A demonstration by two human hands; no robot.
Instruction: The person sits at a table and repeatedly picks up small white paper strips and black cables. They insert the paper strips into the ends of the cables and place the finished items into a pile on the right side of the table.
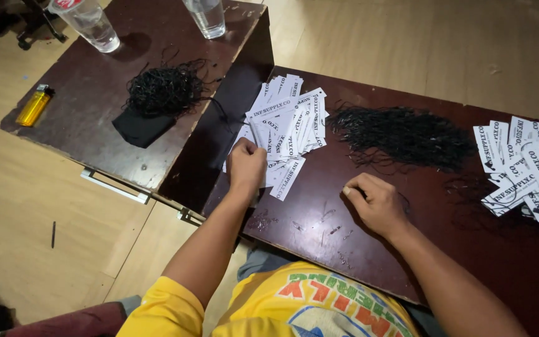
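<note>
a person in a yellow printed shirt is leaning over a dark brown table [319,218], working between piles of paper and cord. the left hand [246,165] is curling into a loose fist at the near edge of a fanned heap of white card tags [285,128], fingertips seeming to be pinching one tag, though the exact grip is hidden under the knuckles. the right hand [375,203] is resting knuckles-up on the bare wood, fingers pressed together and tucked under; whether it is nipping a strand cannot be told. just beyond it a bundle of thin black strings [400,134] is lying spread across the table, and a second stack of tags [525,165] is sitting at the far right edge. the tags are looking light, flat and fairly stiff, likely to slide off one another, best lifted by an edge or corner. the strings are looking limp and tangle-prone, best taken by a single end. on a lower side table [82,125] are lying another black string tangle [166,90], a yellow lighter [34,106] and two clear glasses [92,24].
</note>
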